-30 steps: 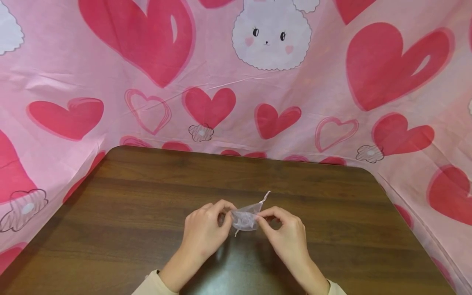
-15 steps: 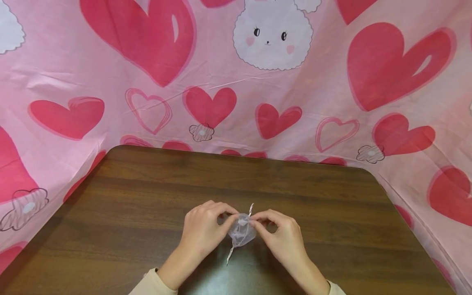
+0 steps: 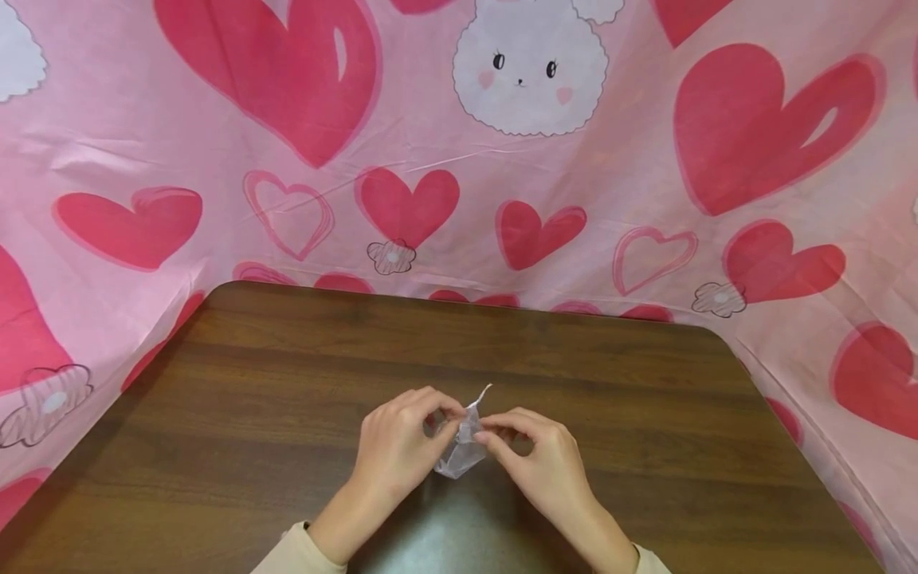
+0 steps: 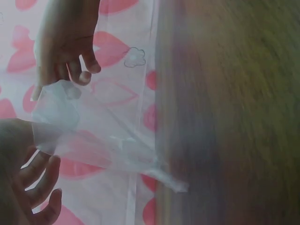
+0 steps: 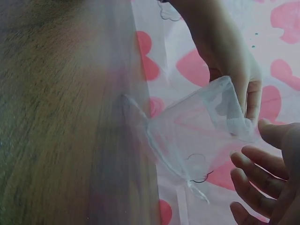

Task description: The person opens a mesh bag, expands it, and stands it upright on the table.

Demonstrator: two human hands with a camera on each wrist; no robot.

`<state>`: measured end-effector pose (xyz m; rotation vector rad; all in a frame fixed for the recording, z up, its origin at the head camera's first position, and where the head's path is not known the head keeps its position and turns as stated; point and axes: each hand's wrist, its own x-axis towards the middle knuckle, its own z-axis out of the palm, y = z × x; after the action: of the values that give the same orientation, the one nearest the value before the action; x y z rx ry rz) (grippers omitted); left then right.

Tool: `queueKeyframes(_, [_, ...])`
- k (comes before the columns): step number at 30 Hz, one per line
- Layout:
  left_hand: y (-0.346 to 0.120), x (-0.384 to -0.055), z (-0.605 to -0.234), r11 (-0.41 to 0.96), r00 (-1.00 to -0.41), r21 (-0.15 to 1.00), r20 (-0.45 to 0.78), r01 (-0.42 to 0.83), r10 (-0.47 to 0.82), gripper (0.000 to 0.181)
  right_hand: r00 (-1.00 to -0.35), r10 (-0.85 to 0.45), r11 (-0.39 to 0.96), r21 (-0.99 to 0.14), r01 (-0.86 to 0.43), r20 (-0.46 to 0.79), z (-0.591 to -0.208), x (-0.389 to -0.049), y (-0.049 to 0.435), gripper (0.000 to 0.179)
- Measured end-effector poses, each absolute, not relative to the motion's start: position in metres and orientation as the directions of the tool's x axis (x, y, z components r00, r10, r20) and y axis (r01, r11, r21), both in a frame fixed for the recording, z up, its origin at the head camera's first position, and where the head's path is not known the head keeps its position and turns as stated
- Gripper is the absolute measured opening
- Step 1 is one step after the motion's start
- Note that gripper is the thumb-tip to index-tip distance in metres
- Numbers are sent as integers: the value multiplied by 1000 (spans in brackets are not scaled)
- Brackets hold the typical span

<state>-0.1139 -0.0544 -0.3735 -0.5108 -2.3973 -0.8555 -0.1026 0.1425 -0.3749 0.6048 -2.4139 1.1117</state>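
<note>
Between both hands hangs a small sheer white drawstring pouch (image 3: 460, 456), held just above the table. A twisted white cord (image 3: 482, 394) sticks up from it in the head view. My left hand (image 3: 403, 434) pinches the pouch's left side between thumb and forefinger. From the right, thumb and forefinger of my right hand (image 3: 548, 450) pinch its edge. See-through mesh of the pouch (image 5: 187, 124) spreads out in the right wrist view, a cord end (image 5: 199, 192) dangling at its corner. The other fingers of my right hand (image 5: 267, 183) are spread loosely.
Under the hands lies a dark brown wooden table (image 3: 323, 351) with rounded far corners. A pink cloth (image 3: 430, 143) printed with red hearts and a white animal face hangs behind it and along its sides.
The pouch has turned between the fingers; its body now hangs toward the lower left. The lower cord end seen half a second ago is out of sight. My right hand has shifted slightly left.
</note>
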Motion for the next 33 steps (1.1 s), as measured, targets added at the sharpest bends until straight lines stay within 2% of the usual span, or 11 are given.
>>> queueKeyframes(8, [-51,-112,-371,638,-817,579,559,507,143,22,-796,-210,610,-561,-560,567,-375,-103,142,16])
queueKeyframes(14, [-50,-109,-369,572,-843,637,495,517,210,20,-795,-146,644,-553,-528,589,-375,-104,144,21])
queueKeyframes(21, [-50,-108,-371,614,-837,583,470,532,279,25,-801,-155,630,-567,-531,578,-374,-104,145,18])
queueKeyframes(28, [-50,-109,-373,672,-835,531,487,516,256,21,-761,-240,520,-582,-625,602,-374,-102,144,23])
queueKeyframes(33, [-51,-109,-373,684,-830,523,509,509,229,15,-757,-259,506,-583,-636,600,-374,-101,143,22])
